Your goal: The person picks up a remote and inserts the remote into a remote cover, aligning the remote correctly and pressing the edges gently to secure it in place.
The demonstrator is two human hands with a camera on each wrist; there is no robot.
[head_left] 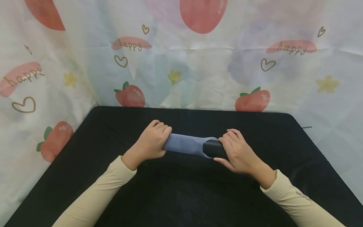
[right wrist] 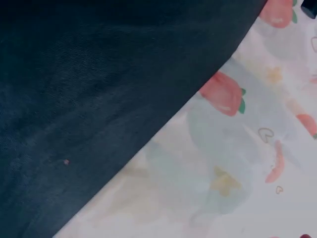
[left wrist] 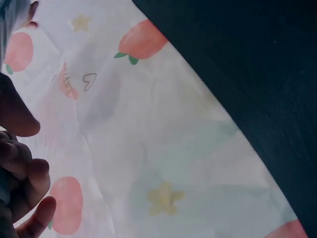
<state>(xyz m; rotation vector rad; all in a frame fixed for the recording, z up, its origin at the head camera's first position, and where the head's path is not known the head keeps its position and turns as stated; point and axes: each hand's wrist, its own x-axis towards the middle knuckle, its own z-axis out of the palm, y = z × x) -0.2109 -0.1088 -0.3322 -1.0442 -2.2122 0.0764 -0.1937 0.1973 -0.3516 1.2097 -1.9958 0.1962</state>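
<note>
A long blue-grey fabric sleeve (head_left: pixel 185 144) stretches between the two hands above the black table. From its flared right end a black block-shaped piece (head_left: pixel 214 148) sticks out, its kind not shown. My left hand (head_left: pixel 151 140) grips the sleeve's left end with curled fingers. Around the black piece, my right hand (head_left: pixel 236 151) has its fingers over the top and the thumb below. In the left wrist view, curled left fingers (left wrist: pixel 32 191) show at the left edge. The right wrist view catches only a dark end (right wrist: pixel 310 7) in its top corner.
The black-covered table (head_left: pixel 181 195) spreads under both arms. A pale curtain (head_left: pixel 193 69) printed with strawberries, hearts and flowers stands behind it and along the sides. Cream sleeves (head_left: pixel 93 192) cover the forearms.
</note>
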